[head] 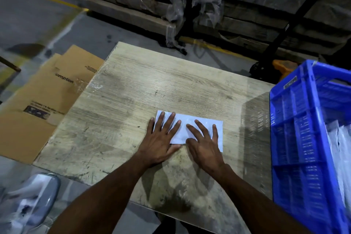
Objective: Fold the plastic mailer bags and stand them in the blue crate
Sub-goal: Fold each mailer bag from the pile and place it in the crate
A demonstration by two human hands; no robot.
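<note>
A white plastic mailer bag (pixel 185 125) lies folded flat on the wooden table (pixel 144 89). My left hand (pixel 161 139) presses on its left part with fingers spread and straight. My right hand (pixel 204 143) presses flat on its right part, fingers also spread. The blue crate (pixel 303 138) stands on the table's right side, right of the bag. Several white folded mailer bags (pixel 340 150) stand inside it against its right part.
Flattened brown cardboard (pixel 43 104) lies off the table's left edge. A pile of clear and white plastic bags (pixel 28 201) sits at the lower left. Stacked wrapped boards on dark racking (pixel 247 5) fill the background.
</note>
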